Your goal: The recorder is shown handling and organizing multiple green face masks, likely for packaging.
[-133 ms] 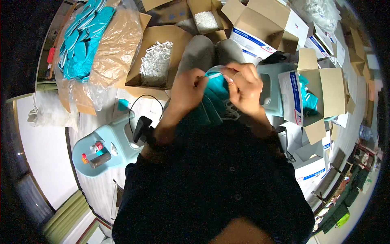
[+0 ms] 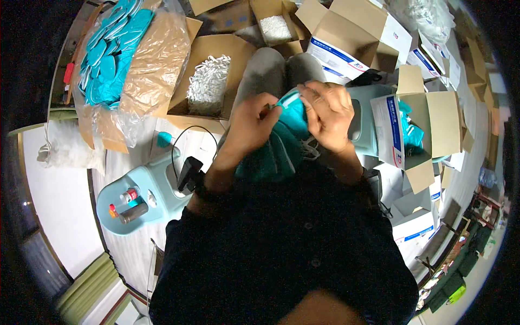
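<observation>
Over my lap, both hands are on a teal fabric face mask [image 2: 294, 115] with a white edge band. My left hand [image 2: 252, 122] is closed in a pinch at the mask's left edge, thumb and forefinger together. Bent fingers of my right hand [image 2: 331, 114] grip the right side of the mask, with the thumb partly hidden. More teal masks [image 2: 265, 161] lie on my lap below my hands. A loose white cord loop [image 2: 310, 149] hangs beside them, under my right hand.
Ahead-left stand a plastic-lined carton of teal masks [image 2: 105, 59] and a box of white cords [image 2: 208, 81]. An open carton [image 2: 387, 130] holding teal masks is at right. A light-blue stool [image 2: 116, 187] carrying bottles sits at left; another stool [image 2: 364, 116] is near my right hand.
The mask's edge has turned, and more teal fabric shows between my hands. My right fingers have straightened somewhat and shifted slightly right. My left hand keeps its pinch.
</observation>
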The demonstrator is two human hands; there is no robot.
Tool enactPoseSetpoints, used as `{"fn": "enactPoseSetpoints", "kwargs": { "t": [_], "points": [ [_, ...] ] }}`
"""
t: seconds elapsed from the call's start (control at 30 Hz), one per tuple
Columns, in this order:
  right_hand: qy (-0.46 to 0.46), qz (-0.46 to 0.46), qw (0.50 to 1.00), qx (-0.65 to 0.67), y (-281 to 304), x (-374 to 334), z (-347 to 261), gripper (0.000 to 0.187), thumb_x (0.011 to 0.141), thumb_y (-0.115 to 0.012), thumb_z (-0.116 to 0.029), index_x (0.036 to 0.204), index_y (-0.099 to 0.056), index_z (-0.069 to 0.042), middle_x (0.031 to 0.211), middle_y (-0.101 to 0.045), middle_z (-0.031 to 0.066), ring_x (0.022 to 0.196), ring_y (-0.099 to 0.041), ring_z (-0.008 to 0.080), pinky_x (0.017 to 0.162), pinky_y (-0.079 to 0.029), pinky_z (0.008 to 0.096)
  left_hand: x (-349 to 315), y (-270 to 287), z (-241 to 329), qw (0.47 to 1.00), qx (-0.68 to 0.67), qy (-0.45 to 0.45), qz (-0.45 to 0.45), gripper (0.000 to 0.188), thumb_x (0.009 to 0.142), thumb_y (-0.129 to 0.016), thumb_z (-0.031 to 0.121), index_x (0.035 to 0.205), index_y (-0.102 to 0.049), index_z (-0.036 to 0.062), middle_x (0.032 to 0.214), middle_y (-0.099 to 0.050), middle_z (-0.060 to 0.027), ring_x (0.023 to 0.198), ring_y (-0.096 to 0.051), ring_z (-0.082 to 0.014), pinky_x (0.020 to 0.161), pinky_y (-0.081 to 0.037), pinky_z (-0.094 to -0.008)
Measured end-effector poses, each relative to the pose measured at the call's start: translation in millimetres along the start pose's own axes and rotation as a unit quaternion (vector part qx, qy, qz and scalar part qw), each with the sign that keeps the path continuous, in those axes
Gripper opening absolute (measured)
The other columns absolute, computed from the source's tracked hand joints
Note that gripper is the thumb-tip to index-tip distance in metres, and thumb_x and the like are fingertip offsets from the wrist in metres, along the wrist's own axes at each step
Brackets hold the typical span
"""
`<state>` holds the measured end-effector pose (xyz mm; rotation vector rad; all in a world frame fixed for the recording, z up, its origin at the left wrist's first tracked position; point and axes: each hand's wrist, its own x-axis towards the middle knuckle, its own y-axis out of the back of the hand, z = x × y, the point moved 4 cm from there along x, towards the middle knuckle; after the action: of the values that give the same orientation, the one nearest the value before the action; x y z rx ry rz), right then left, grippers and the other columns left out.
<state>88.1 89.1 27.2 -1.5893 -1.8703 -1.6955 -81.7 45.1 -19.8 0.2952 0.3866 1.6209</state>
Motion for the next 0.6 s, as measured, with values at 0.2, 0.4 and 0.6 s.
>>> {"fn": "enactPoseSetpoints", "kwargs": {
  "t": [0.2, 0.4, 0.6],
  "points": [
    [0.054, -0.032, 0.997, 0.039, -4.2, -4.6, -2.4, 0.012, 0.074, -0.067, -0.006, 0.086, -0.068, -0.007, 0.097, -0.064, 0.0066, 0.083, -0.059, 0.0264, 0.072, -0.046, 0.0330, -3.4, -0.2, 3.9, 0.996, -0.076, 0.010, -0.042, 0.011, 0.086, -0.062, 0.012, 0.089, -0.060, 0.0015, 0.071, -0.061, -0.0080, 0.065, -0.056, -0.0100, 0.060, -0.045, -0.0275],
    [-0.155, -0.043, 0.925, 0.344, -12.3, -10.4, -3.4, 0.005, 0.085, -0.059, -0.001, 0.087, -0.057, -0.004, 0.089, -0.063, 0.0087, 0.071, -0.058, 0.0163, 0.057, -0.044, 0.0254, -3.9, -2.8, 1.6, 0.992, -0.123, 0.017, -0.024, 0.011, 0.087, -0.061, 0.011, 0.086, -0.059, -0.0003, 0.071, -0.059, -0.0041, 0.067, -0.053, -0.0072, 0.061, -0.043, -0.0251],
    [-0.375, -0.084, 0.768, 0.512, -17.6, -33.6, -2.1, 0.006, 0.092, -0.052, -0.001, 0.086, -0.054, -0.003, 0.071, -0.055, 0.0015, 0.061, -0.048, 0.0065, 0.056, -0.038, 0.0200, -11.4, 2.4, 5.6, 0.996, -0.084, -0.007, 0.023, 0.008, 0.086, -0.062, 0.006, 0.086, -0.061, -0.0012, 0.072, -0.059, -0.0067, 0.068, -0.054, -0.0094, 0.063, -0.044, -0.0259]
  ]
}}
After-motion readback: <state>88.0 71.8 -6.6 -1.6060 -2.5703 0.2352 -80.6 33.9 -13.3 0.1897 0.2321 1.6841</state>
